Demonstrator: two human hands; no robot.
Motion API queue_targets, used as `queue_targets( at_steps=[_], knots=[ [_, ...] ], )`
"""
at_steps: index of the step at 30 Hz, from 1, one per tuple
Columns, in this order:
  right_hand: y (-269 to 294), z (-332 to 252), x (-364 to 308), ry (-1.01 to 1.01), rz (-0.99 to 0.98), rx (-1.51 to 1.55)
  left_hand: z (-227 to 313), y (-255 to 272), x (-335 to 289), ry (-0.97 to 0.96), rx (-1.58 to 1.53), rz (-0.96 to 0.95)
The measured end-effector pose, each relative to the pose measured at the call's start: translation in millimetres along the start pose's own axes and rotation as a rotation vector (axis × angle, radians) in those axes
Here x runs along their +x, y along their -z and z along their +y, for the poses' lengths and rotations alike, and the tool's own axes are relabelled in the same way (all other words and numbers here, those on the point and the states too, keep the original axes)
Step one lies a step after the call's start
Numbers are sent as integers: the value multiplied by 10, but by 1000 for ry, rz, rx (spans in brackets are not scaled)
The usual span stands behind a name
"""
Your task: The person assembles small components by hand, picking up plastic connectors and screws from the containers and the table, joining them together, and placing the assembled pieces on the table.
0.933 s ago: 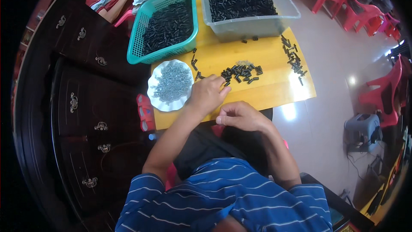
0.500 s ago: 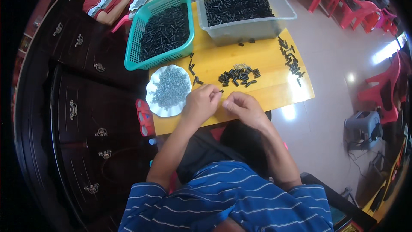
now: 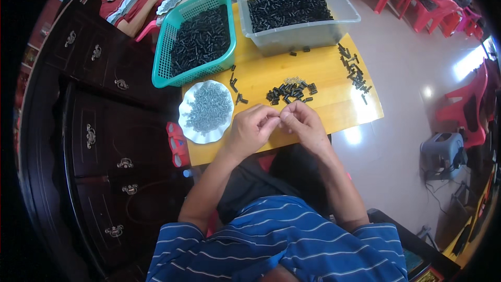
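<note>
My left hand and my right hand meet at the fingertips above the near edge of the yellow table. Both are closed in a pinch. The small black piece seen in my left fingers half a second ago is now hidden between them. Just beyond the hands lies a loose heap of short black tubular pieces, with some thin light-coloured metal bits at its far side. Left of my left hand, a white scalloped plate holds a heap of small silvery parts.
A teal basket and a translucent bin, both full of black pieces, stand farther back. More black pieces line the right edge. Dark drawers flank the left; another person sits at far left. Red chairs stand right.
My right hand has come left and up to meet my left hand, closing the gap between them. The black piece in my left fingers has gone out of sight.
</note>
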State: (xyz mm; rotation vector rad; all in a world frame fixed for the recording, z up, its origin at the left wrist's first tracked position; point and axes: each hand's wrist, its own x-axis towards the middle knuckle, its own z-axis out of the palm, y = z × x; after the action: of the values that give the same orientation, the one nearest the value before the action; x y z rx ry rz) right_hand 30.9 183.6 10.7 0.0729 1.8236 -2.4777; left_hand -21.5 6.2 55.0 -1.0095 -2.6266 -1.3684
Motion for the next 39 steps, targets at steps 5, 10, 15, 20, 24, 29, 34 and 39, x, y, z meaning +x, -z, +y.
queue_targets(
  at_steps=[5,10,15,20,24,29,34,39],
  knots=[
    [-35,72,-13,25,-48,-10,-233,13,328,72,26,27],
    [-100,197,-36,83,-73,-243,-569,-115,827,-62,240,30],
    [-120,67,-58,-1,-86,-274,-711,-267,1107,-55,333,-131],
    [-97,67,-61,27,-48,-316,-668,-323,1216,-35,350,-213],
    [-108,14,-63,13,-50,-320,-687,-346,1241,-69,379,-218],
    [-97,2,-57,14,-44,-331,-644,-385,1259,-24,406,-218],
    [-86,9,-51,18,-48,-331,-648,-418,1270,-56,449,-197],
    [-83,-66,-64,-82,-96,-334,-633,-415,1258,-75,501,-194]
  ],
)
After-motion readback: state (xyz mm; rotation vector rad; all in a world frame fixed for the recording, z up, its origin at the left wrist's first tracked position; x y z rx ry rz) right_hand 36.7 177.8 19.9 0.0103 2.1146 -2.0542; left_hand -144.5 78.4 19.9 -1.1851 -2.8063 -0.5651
